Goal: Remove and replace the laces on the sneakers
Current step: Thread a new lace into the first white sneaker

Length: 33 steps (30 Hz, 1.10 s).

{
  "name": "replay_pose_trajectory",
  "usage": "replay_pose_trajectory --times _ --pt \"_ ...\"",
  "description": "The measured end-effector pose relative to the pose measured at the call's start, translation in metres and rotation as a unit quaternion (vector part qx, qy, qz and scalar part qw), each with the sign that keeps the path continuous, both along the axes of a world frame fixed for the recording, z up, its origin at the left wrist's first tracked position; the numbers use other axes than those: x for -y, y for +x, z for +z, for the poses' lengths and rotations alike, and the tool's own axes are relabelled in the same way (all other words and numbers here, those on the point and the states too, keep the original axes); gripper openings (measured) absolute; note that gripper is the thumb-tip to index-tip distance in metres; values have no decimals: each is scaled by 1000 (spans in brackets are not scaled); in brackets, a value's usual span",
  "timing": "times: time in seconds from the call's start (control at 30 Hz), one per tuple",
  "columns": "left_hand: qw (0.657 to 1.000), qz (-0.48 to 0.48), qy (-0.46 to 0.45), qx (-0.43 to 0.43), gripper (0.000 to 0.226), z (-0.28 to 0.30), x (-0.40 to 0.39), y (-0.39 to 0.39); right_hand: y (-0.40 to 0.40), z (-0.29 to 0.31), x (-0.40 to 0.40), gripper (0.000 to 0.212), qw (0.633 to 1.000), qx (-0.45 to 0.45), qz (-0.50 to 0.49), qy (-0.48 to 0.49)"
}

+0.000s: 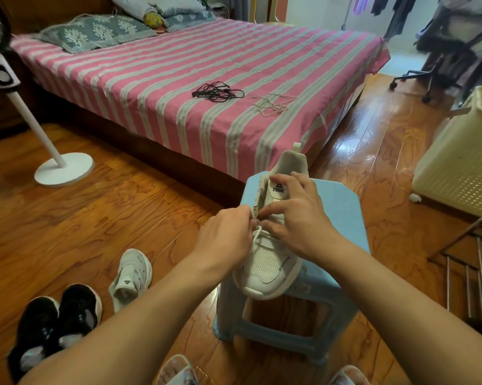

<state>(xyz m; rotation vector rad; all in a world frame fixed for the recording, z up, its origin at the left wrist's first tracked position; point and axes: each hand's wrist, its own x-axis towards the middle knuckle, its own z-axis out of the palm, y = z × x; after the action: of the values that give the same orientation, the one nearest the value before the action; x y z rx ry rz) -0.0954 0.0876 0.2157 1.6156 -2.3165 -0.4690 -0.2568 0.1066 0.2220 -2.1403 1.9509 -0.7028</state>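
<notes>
White sneaker (pixel 267 262) on blue stool (pixel 342 218), tongue up; both hands' fingers pinch white lace (pixel 258 232) mid-eyelets.

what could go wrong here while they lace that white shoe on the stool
The white sneaker sits with its toe past the blue stool's near edge, so a firm tug on the white lace might tip it off. The left hand only pinches the lace near an eyelet, so that grip could slip. The loose black laces and white laces on the bed could tangle or get mixed.
</notes>
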Motion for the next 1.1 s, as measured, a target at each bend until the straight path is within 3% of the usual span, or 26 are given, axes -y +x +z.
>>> replay_pose_trajectory --times 0.13,0.23,0.3,0.43,0.6,0.73,0.87,0.97,1.03,1.1 --pt "997 -6 -61 -37 18 -11 -1 3 4 7 -1 14 999 -22 -7 40" --pt "983 10 -10 -185 8 -18 3 10 8 10 -2 19 995 -65 -2 75" --pt "971 14 -6 -237 5 -23 1 12 10 11 -2 20 993 -81 2 82" --pt "975 -46 -45 -211 7 -24 7 19 5 6 3 13 998 -38 23 48" --pt "988 -82 19 -131 11 -5 17 20 2 -7 5 10 998 33 45 -12" --pt "976 -146 38 -156 42 2 13 16 5 -17 3 14 992 99 27 -67" --pt "975 -162 46 -147 26 4 20 16 9 -20 -8 11 976 172 -13 -133" --pt "980 -157 42 -119 14 4 25 20 -11 -3 -6 10 938 298 -103 -144" --pt "980 -149 33 -127 14 5 26 22 -56 12 0 12 849 436 -247 -167" --pt "980 -141 36 -137 15 5 24 20 -111 18 2 12 785 469 -387 -119"
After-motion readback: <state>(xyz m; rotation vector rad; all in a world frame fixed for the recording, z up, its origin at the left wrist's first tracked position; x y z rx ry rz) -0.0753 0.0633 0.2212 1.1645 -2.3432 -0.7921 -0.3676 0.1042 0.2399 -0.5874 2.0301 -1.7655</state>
